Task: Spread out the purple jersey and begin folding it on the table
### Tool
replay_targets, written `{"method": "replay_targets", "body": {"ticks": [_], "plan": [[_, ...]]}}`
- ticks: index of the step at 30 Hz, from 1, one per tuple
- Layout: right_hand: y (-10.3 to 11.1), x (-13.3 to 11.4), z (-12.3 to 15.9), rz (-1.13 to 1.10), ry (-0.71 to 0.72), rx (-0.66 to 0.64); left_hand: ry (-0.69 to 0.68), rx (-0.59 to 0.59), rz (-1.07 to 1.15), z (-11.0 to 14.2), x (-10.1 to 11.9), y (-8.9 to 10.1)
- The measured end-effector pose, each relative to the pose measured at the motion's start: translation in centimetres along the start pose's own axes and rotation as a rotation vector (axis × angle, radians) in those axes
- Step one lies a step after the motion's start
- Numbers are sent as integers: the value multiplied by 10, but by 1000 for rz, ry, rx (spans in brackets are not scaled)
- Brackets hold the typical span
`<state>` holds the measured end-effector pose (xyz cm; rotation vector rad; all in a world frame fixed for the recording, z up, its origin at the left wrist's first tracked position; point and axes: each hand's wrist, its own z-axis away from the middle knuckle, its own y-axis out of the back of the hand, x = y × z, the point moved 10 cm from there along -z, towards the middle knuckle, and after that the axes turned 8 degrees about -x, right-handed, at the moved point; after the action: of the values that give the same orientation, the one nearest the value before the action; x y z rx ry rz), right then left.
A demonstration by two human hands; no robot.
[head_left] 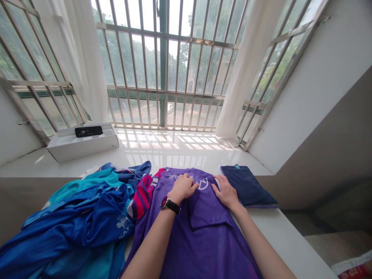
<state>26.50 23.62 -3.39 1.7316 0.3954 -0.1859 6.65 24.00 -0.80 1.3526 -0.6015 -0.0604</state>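
Observation:
A purple printed T-shirt [203, 242] lies spread on a white ledge [279, 228], with a flap of its fabric folded over near the middle. My left hand [183, 187], with a black wristwatch [170, 205] on its wrist, rests on the shirt's upper part near the printed lettering. My right hand [226, 192] lies flat on the same shirt, close to its right edge. Neither hand grips anything. A folded navy garment [247, 186] sits just beyond my right hand. A rumpled heap of blue and teal clothes [72, 221] and a pink-striped garment [142, 197] touch the shirt's left side.
A white box [83, 146] with a black device [88, 131] on it stands at the far left of the ledge. Barred windows [162, 66] and white curtains [242, 77] rise behind. The ledge's right edge drops to a lower floor.

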Motion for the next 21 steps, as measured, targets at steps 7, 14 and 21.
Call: {"method": "replay_targets", "body": {"ticks": [7,14,21], "plan": [[3,1,0,-10,-15,20,157,39,-50,4,-23,19],[3,-3,2,19,-14,0,216,127,-96,9,-24,35],[5,-4,2,35,-14,13,-28,149,-61,2,21,11]]}}
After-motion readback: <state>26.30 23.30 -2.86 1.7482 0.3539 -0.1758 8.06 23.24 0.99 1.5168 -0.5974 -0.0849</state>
